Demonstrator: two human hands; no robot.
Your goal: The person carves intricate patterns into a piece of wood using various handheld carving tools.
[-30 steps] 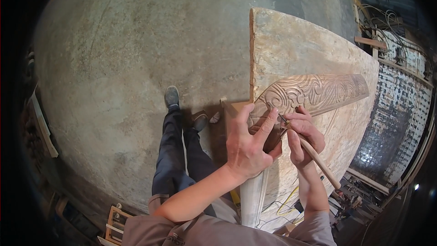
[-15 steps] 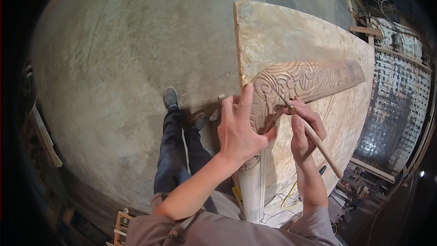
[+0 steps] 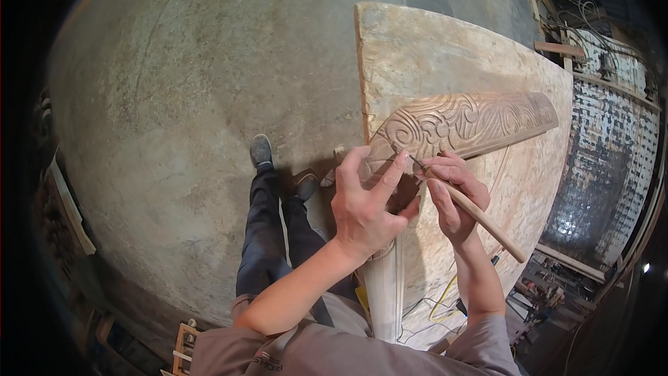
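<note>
A carved brown wooden piece (image 3: pixel 480 122) with scrolls and curling grooves in relief lies on the worktable, bent like an elbow; its smooth pale leg (image 3: pixel 385 289) runs down toward my body. My right hand (image 3: pixel 459 195) grips a thin carving chisel (image 3: pixel 490 226) by its long round wooden handle. The narrow metal shank slants up and left onto the carving. My left hand (image 3: pixel 365 209) rests over the bend with fingers spread, its index fingertip at the shank near the tip. The cutting tip itself is too small to make out, and the left hand covers part of the bend.
The pale, worn worktable (image 3: pixel 445 49) has a rough left edge. Yellow and dark cables (image 3: pixel 442 306) lie on it near my right forearm. A paint-flecked panel (image 3: pixel 591 167) and clutter (image 3: pixel 539 299) stand to the right. My shoes (image 3: pixel 261 150) are on the concrete floor (image 3: pixel 174 132).
The chisel's tip has shifted down and left on the carving, and my right hand has moved slightly left. My left index finger has come down and right, to the shank.
</note>
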